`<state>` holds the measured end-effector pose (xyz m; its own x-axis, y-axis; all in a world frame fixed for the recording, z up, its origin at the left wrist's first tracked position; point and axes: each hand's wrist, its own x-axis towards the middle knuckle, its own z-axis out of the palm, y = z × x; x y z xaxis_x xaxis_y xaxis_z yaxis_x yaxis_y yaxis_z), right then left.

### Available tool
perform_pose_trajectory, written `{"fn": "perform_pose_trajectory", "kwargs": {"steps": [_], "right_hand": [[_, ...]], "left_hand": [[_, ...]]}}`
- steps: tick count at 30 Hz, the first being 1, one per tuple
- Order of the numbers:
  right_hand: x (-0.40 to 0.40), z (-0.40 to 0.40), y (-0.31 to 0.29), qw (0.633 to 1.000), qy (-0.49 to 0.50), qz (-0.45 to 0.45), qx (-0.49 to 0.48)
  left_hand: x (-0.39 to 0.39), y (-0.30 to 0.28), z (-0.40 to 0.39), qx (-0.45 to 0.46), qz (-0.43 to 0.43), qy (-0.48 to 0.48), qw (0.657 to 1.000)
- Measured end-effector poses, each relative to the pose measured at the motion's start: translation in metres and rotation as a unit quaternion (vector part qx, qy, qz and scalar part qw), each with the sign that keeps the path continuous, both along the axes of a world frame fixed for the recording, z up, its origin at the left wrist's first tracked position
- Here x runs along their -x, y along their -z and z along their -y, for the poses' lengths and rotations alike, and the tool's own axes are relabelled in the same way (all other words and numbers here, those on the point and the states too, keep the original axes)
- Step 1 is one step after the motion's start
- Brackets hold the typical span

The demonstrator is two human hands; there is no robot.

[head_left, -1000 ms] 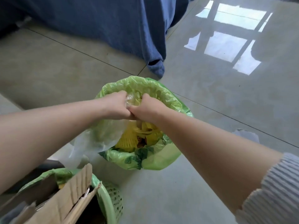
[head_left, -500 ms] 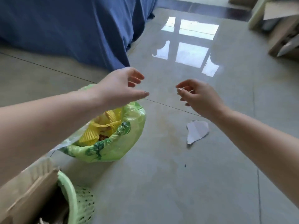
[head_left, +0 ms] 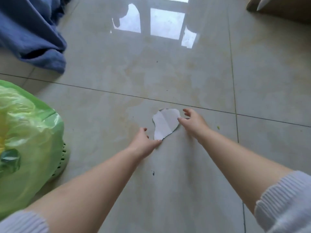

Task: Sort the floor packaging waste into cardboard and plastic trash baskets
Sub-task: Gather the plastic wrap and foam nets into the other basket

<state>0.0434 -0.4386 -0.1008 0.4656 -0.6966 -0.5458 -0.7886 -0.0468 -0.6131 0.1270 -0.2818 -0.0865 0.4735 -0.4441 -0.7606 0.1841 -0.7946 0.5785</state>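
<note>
"Where is the scrap?"

"The torn white scrap (head_left: 165, 123) lies flat on the shiny floor (head_left: 185, 73), in the middle, just this side of a dark tile line. It has a fold down it."

"What are the hands doing?"

"Both are open, with fingers spread. The left hand (head_left: 143, 142) is at the scrap's near tip, and its thumb touches that tip. The right hand (head_left: 191, 121) is at the scrap's right edge, with a fingertip on it. Neither hand has a grip on it."

"What is around?"

"A green basket (head_left: 61, 163) with little holes stands far to the left. A green plastic bag (head_left: 28, 135) lines it and puffs over the top. A blue cloth (head_left: 32, 31) hangs down at the top left. Something brown, maybe cardboard (head_left: 284, 10), sits at the top right corner. Pale knit sleeves (head_left: 284, 202) are pushed up both arms."
</note>
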Motion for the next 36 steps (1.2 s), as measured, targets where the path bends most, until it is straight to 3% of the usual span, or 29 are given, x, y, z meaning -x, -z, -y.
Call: {"fn": "perform_pose_trajectory", "kwargs": {"steps": [5, 10, 12, 14, 16, 19, 29, 32, 36], "right_hand": [[-0.020, -0.004, 0.019, 0.999, 0.025, 0.005, -0.024], [-0.030, -0.026, 0.024, 0.988, 0.036, 0.005, -0.150], [-0.033, -0.036, 0.026, 0.997, -0.005, -0.032, -0.067], [-0.035, -0.047, 0.026, 0.992, -0.061, -0.080, 0.072], [-0.034, -0.056, 0.024, 0.979, -0.097, -0.098, 0.147], [-0.030, -0.062, 0.029, 0.973, -0.098, -0.142, 0.153], [-0.032, -0.052, 0.034, 0.980, -0.127, -0.103, 0.118], [-0.033, -0.051, 0.035, 0.981, -0.127, -0.088, 0.117], [-0.036, -0.046, 0.038, 0.977, -0.145, -0.105, 0.112]], "left_hand": [[0.001, 0.032, 0.011, 0.014, -0.006, -0.068, 0.998], [-0.002, 0.036, 0.011, 0.050, -0.086, -0.176, 0.979], [-0.004, 0.037, 0.007, 0.037, -0.066, -0.171, 0.982], [-0.008, 0.038, 0.002, 0.026, 0.007, -0.159, 0.987], [-0.014, 0.035, -0.001, 0.032, 0.073, -0.145, 0.986], [-0.022, 0.032, -0.003, 0.045, 0.075, -0.136, 0.987], [-0.053, 0.048, 0.001, 0.051, -0.036, -0.216, 0.974], [-0.053, 0.046, 0.006, 0.033, -0.022, -0.176, 0.984], [-0.051, 0.045, 0.012, 0.034, 0.016, -0.202, 0.979]]}}
